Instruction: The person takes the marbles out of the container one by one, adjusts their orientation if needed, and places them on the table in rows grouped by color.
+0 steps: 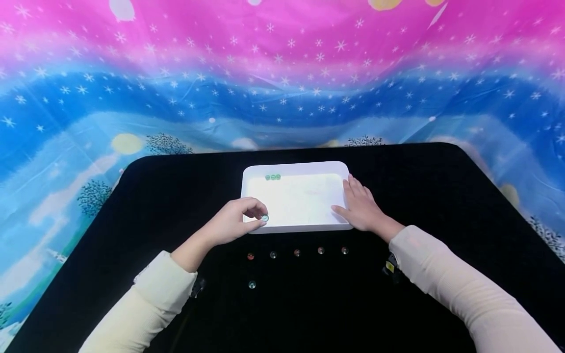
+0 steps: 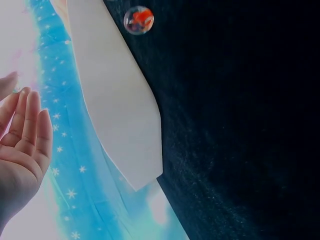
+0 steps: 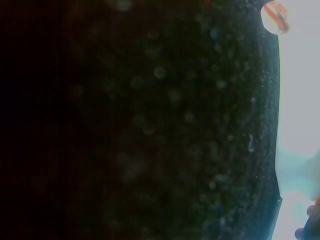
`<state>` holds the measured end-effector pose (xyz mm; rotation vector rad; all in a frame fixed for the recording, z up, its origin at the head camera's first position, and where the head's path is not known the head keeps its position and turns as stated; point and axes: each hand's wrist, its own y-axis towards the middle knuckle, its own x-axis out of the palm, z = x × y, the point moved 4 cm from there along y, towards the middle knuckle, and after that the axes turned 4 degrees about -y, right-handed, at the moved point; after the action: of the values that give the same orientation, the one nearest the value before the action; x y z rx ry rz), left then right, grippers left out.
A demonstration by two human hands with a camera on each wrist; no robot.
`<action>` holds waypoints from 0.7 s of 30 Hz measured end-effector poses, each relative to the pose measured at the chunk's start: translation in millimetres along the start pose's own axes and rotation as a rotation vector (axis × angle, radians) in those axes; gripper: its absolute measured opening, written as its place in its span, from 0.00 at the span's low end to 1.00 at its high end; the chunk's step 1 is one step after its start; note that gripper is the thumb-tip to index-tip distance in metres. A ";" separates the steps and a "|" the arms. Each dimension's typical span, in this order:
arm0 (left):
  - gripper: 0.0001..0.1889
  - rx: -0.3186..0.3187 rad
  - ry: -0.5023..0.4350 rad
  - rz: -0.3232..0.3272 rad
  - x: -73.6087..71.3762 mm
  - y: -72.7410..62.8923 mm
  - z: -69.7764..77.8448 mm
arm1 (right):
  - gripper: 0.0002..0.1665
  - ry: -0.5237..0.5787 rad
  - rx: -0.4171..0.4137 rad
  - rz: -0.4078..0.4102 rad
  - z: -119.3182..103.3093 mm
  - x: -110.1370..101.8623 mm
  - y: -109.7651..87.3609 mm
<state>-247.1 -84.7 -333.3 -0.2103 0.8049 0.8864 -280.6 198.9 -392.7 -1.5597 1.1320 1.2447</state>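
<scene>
In the head view a shallow white tray [image 1: 300, 228] stands on a black table. Over its front left corner, my left hand [image 1: 231, 220] pinches a clear greenish glass marble [image 1: 265, 218] between thumb and fingertips. My right hand [image 1: 363, 206] lies with straight fingers along the tray's right rim. Inside, by the back wall, a few green marbles [image 1: 272, 177] sit side by side in a short row. The left wrist view shows the left hand [image 2: 25, 140] beside the tray wall [image 2: 115, 100]; its marble is mostly hidden by the fingers.
A row of several marbles [image 1: 297, 253] lies in front of the tray, some with orange inside. One bluish marble [image 1: 252, 284] lies nearer, below the row's left end. Behind the black table [image 1: 419, 196] hangs a pink and blue snowflake cloth [image 1: 282, 73].
</scene>
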 end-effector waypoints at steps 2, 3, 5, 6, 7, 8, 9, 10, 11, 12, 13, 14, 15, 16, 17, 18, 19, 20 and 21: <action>0.06 0.015 -0.005 -0.010 1.8 -3.7 1.9 | 0.48 0.001 0.004 -0.003 -0.2 0.2 -0.1; 0.06 0.019 -0.011 -0.016 2.8 -5.4 2.7 | 0.48 -0.003 0.007 -0.003 -0.1 0.3 0.0; 0.06 0.024 -0.022 -0.031 4.8 -8.7 4.7 | 0.49 -0.007 0.008 -0.008 0.2 0.4 0.3; 0.06 0.028 -0.028 -0.039 6.0 -10.3 5.9 | 0.49 -0.009 0.007 -0.011 0.3 0.4 0.4; 0.06 0.033 -0.031 -0.048 7.2 -11.9 7.1 | 0.49 -0.011 0.007 -0.012 0.1 0.3 0.6; 0.06 0.038 -0.034 -0.056 8.3 -13.5 8.5 | 0.49 -0.012 0.006 -0.015 0.1 0.5 0.7; 0.06 0.043 -0.031 -0.063 9.7 -14.8 9.7 | 0.49 -0.015 0.006 -0.018 0.0 0.5 0.8; 0.06 0.050 -0.027 -0.069 10.9 -16.2 11.2 | 0.49 -0.014 0.005 -0.023 -0.1 0.6 0.8; 0.06 0.057 -0.025 -0.075 12.3 -17.7 12.4 | 0.49 -0.015 0.007 -0.025 -0.3 0.6 0.6; 0.06 0.060 -0.025 -0.083 13.7 -19.3 13.4 | 0.49 -0.012 0.008 -0.032 -0.3 0.8 0.4; 0.06 0.062 -0.022 -0.090 15.2 -20.8 14.2 | 0.49 -0.012 0.009 -0.033 -0.5 0.8 0.2; 0.07 0.060 -0.033 -0.101 16.8 -22.3 14.9 | 0.49 -0.012 0.010 -0.035 -0.2 1.0 0.1; 0.07 0.061 -0.031 -0.110 18.5 -23.4 15.0 | 0.49 -0.012 0.011 -0.037 -0.3 1.0 0.0; 0.07 0.064 -0.032 -0.118 19.9 -24.7 15.7 | 0.49 -0.013 0.012 -0.036 -0.3 1.0 0.0; 0.07 0.069 -0.029 -0.125 21.5 -25.9 16.1 | 0.49 -0.016 0.011 -0.035 -0.3 0.9 -0.2; 0.07 0.073 -0.026 -0.132 23.1 -27.0 16.4 | 0.49 -0.017 0.010 -0.033 -0.2 0.9 -0.2; 0.07 0.078 -0.022 -0.140 24.8 -27.9 16.6 | 0.49 -0.020 0.008 -0.028 -0.3 0.7 -0.1; 0.07 0.082 -0.019 -0.148 26.5 -28.8 17.0 | 0.49 -0.021 0.007 -0.027 -0.3 0.7 0.1; 0.07 0.092 -0.004 -0.152 28.2 -29.5 17.0 | 0.49 -0.021 0.009 -0.026 -0.5 0.8 0.2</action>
<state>-205.2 -78.1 -345.9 -0.1868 0.8130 0.7049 -280.5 198.3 -393.4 -1.5465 1.0992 1.2343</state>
